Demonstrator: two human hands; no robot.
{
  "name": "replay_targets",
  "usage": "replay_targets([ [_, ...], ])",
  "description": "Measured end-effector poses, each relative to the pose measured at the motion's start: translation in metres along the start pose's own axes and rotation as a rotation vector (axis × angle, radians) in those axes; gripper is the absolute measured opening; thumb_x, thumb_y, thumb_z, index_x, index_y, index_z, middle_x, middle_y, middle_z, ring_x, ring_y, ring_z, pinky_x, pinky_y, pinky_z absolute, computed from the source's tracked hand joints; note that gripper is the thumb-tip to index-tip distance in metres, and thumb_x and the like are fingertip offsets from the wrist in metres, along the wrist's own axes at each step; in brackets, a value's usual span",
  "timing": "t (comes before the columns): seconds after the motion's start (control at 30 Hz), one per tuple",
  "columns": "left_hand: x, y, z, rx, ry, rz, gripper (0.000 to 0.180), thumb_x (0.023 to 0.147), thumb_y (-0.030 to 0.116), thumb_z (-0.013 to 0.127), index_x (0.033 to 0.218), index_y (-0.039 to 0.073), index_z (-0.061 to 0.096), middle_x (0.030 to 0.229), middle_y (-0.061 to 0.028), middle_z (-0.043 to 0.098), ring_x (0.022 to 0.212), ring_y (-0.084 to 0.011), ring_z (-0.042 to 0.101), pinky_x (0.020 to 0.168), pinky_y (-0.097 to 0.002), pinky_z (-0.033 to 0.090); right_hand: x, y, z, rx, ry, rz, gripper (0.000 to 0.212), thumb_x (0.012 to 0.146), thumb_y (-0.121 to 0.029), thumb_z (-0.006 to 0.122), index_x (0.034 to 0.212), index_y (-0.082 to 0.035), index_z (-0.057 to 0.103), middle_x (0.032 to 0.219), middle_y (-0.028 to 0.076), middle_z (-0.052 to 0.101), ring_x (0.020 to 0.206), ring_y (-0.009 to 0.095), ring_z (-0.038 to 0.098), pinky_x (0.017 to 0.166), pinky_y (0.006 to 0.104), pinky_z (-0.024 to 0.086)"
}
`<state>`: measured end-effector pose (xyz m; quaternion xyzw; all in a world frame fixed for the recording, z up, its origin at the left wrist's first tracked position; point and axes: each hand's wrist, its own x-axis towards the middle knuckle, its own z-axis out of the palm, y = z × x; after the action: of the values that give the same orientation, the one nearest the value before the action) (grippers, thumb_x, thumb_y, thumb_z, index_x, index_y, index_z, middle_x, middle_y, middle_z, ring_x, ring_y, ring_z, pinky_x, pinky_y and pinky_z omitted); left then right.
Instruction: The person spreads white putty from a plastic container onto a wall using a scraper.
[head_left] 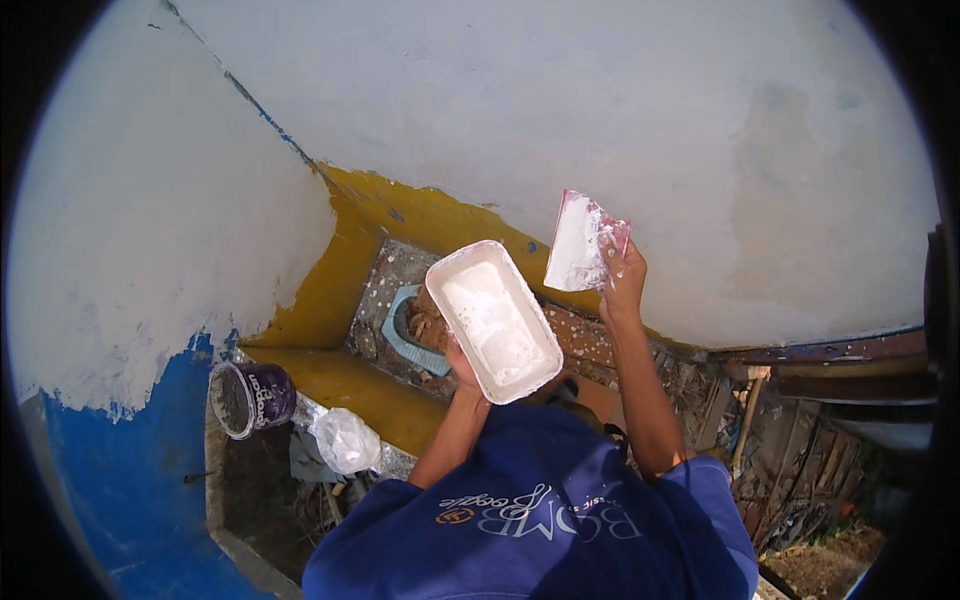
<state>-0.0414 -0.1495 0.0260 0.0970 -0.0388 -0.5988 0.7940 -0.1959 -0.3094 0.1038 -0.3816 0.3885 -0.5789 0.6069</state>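
My left hand (pixel 463 366) is closed on the side of a white rectangular tub (pixel 548 372), tilted so its inside shows. Wet white putty (pixel 492 318) coats the bottom and walls of the tub. To the right and a little higher, my right hand (pixel 626 284) grips a flat reddish putty spreader (pixel 580 240) by its right edge. White putty is smeared thickly over the spreader's face. The spreader is held in front of the wall (pixel 640 110), apart from the tub; I cannot tell whether it touches the wall.
Below is a light blue squat toilet (pixel 427 360) with brown debris in it. At the left, a dark purple bucket (pixel 268 396) and a white plastic bag (pixel 347 441) sit by a basin edge (pixel 228 548). Planks and rubble (pixel 800 460) lie at the right.
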Motion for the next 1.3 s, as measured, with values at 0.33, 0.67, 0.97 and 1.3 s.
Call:
replay_targets([
  [0.33, 0.000, -0.012, 0.022, 0.075, 0.073, 0.043, 0.078, 0.090, 0.056, 0.052, 0.148, 0.008, 0.034, 0.146, -0.0145, 0.045, 0.129, -0.0344, 0.050, 0.108, -0.0498, 0.042, -0.083, -0.012, -0.015, -0.092, -0.256, 0.269, 0.028, 0.092, 0.000, 0.059, 0.120, 0.005, 0.061, 0.111, 0.008, 0.066, 0.099, 0.012, 0.060, 0.089, 0.0265, 0.047],
  [0.67, -0.011, -0.032, 0.014, 0.024, 0.083, 0.062, 0.069, 0.094, 0.056, 0.043, 0.146, 0.010, 0.039, 0.138, -0.0144, 0.053, 0.119, -0.0359, 0.057, 0.100, -0.0530, 0.048, -0.013, 0.002, -0.012, -0.023, -0.087, 0.196, 0.021, 0.092, -0.002, 0.062, 0.112, 0.004, 0.064, 0.100, 0.005, 0.067, 0.088, 0.010, 0.060, 0.080, 0.0258, 0.048],
  [0.97, -0.013, -0.026, 0.050, 0.126, 0.094, 0.197, 0.069, 0.097, 0.052, 0.041, 0.148, 0.007, 0.035, 0.146, -0.0150, 0.045, 0.130, -0.0346, 0.049, 0.109, -0.0503, 0.040, -0.033, -0.059, -0.019, -0.363, -0.593, -0.866, 0.023, 0.081, -0.010, 0.074, 0.103, -0.005, 0.070, 0.105, 0.011, 0.068, 0.097, 0.030, 0.064, 0.090, 0.0404, 0.049],
  [1.3, -0.031, -0.016, 0.068, 0.066, 0.039, 0.264, 0.070, 0.096, 0.052, 0.043, 0.148, 0.006, 0.034, 0.147, -0.0157, 0.045, 0.132, -0.0356, 0.047, 0.111, -0.0517, 0.038, -0.031, -0.050, -0.046, -0.730, -1.082, -1.124, 0.042, 0.073, -0.018, 0.074, 0.115, -0.019, 0.070, 0.122, 0.006, 0.065, 0.121, 0.035, 0.058, 0.098, 0.0473, 0.043],
])
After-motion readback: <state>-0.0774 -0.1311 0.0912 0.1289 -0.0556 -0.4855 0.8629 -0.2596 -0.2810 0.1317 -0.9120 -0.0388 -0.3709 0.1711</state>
